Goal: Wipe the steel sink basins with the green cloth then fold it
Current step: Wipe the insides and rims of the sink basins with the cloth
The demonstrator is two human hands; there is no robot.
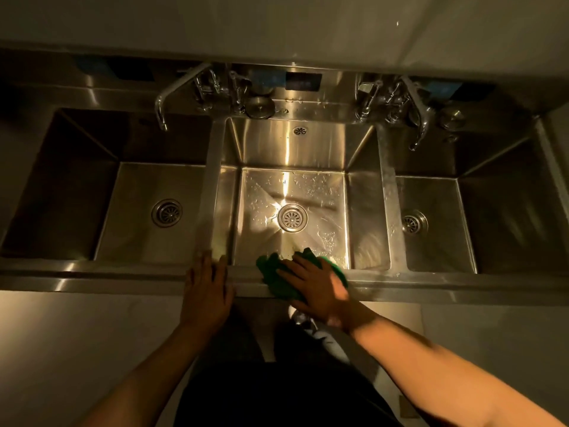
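A steel sink unit has three basins side by side: a left basin (135,217), a middle basin (308,192) with water drops on its floor, and a right basin (437,248). The green cloth (271,269) lies bunched on the front rim of the middle basin, partly hanging inside. My right hand (314,285) lies flat on the cloth with fingers spread, pressing it on the rim. My left hand (207,288) rests flat on the front rim at the divider between the left and middle basins, holding nothing.
Two faucets stand on the back ledge: one (172,97) swung over the left basin, one (415,118) over the right basin. Each basin has a round drain strainer (292,217). A wall rises behind. The floor and my dark clothing are below the front rim (92,282).
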